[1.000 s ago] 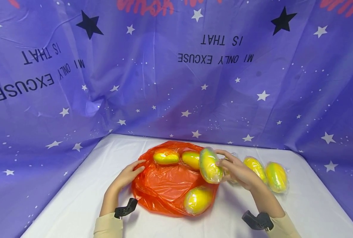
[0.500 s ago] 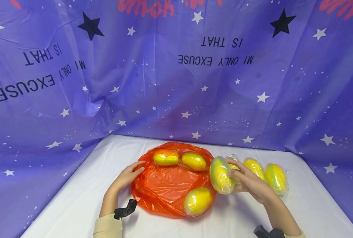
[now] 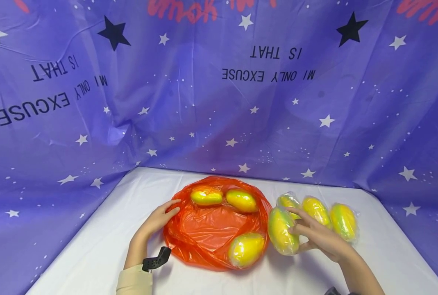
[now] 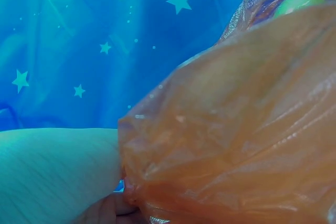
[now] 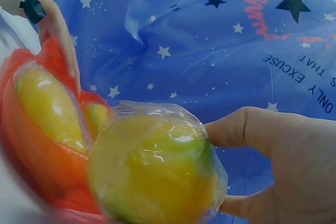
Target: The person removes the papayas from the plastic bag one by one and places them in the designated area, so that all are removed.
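A red plastic bag lies spread wide on the white table, its mouth facing up. Inside are three yellow-green mangoes in clear wrap: one mango at the back left, another mango at the back right, and a third mango at the front right. My left hand holds the bag's left edge; in the left wrist view the film covers its fingertips. Just past the bag's right rim, my right hand grips a wrapped mango between thumb and fingers.
To the right of the bag, three more wrapped mangoes stand in a row: a mango partly behind the held one, a middle mango and an outer mango. A purple star-print cloth hangs behind the white table.
My right hand has carried its mango from over the bag's right side toward the right and nearer to me, uncovering the back-right mango. The left hand stays at the bag's edge.
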### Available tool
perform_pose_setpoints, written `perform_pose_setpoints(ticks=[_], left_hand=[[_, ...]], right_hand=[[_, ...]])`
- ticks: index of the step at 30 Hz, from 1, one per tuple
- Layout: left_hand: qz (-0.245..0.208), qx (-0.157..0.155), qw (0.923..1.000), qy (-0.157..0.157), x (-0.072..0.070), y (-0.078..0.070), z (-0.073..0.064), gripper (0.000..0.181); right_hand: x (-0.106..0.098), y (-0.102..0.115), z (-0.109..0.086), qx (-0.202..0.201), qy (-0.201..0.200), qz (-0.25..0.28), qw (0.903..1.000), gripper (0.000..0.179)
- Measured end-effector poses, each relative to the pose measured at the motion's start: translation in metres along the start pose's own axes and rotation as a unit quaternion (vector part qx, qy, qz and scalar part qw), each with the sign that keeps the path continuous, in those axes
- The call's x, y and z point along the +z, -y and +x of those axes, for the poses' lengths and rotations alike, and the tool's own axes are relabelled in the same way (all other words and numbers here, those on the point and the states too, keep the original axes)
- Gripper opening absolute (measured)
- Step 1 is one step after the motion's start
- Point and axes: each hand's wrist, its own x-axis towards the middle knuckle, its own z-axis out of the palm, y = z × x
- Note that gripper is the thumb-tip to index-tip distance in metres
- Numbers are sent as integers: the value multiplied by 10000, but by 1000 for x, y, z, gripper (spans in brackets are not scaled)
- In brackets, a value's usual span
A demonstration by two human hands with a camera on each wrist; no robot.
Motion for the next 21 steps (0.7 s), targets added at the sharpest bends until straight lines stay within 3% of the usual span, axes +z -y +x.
perform_pose_setpoints(ticks=[13,21], left_hand=[[-9,-17,10000,-3,0,0,-1,44],[-17,-56,10000,12,-1,-3,-1,45]], right_hand=[[-4,-5,-2,178,380,-274,9987,69],[-9,-4,-6,371,361,-325,9981,67]])
